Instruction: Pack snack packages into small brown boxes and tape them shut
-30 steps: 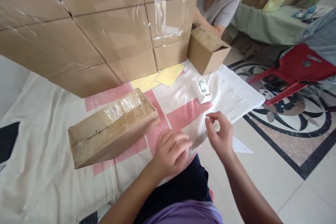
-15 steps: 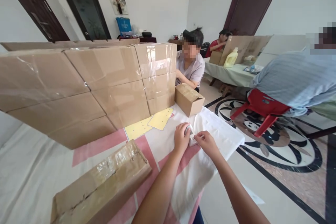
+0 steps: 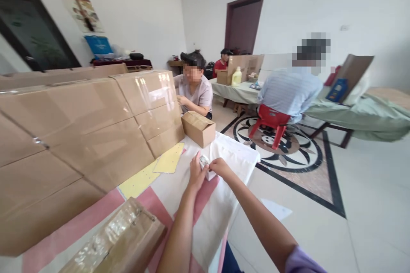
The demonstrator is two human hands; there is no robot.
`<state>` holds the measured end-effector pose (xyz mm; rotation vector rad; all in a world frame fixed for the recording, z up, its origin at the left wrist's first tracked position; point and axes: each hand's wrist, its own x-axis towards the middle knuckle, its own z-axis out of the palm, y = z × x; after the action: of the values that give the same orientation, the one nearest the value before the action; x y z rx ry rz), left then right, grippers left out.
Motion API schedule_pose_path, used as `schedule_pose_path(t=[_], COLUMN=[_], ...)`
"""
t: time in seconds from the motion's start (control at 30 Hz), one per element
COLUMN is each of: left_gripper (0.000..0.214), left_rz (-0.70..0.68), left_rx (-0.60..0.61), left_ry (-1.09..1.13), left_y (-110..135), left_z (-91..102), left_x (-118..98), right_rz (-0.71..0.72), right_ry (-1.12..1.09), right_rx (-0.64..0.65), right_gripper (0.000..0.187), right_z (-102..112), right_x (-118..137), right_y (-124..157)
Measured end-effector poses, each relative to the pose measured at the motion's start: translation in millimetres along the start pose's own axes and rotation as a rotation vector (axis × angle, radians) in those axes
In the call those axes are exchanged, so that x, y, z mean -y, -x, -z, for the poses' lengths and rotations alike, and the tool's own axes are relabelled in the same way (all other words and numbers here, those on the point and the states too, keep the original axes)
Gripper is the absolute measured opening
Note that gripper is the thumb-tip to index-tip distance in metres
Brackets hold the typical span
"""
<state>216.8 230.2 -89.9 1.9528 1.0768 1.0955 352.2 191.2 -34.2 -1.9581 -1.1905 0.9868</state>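
Both my hands meet over a small white device point(image 3: 208, 171) on the white and pink table cloth point(image 3: 237, 160). My left hand point(image 3: 196, 173) curls round its left side. My right hand point(image 3: 218, 165) pinches its right side with closed fingers. The device is mostly hidden between them. A taped brown box point(image 3: 121, 243) lies near my left forearm at the bottom of the view.
A wall of stacked cardboard cartons point(image 3: 80, 128) lines the table's left. Two yellow sheets point(image 3: 156, 168) lie at its foot, a small carton point(image 3: 198, 128) beyond. A person in grey sits behind it; another sits on a red stool point(image 3: 269, 121). Tiled floor lies right.
My hands moved from the near table edge out to the white device and closed on it. My head lifted and turned, so the room and other people came into view.
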Motion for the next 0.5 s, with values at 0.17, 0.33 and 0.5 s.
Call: schedule_pose_path(t=[0.17,0.33,0.5], left_gripper=[0.107,0.108,0.105], left_rz=[-0.030,0.003,0.006], left_rx=[0.109,0.093,0.099], left_ry=[-0.135,-0.250,-0.269], left_y=[10,13,15], left_z=[4.7,4.6,7.7], left_x=[-8,-18,-18], right_rz=[-0.083,-0.078,-0.065], right_ry=[-0.002,-0.015,-0.016], right_rx=[0.058,0.036,0.022], right_gripper=[0.025,0.026,0.027], right_z=[9,20,23], right_x=[12,21,13], right_y=[11,24,33])
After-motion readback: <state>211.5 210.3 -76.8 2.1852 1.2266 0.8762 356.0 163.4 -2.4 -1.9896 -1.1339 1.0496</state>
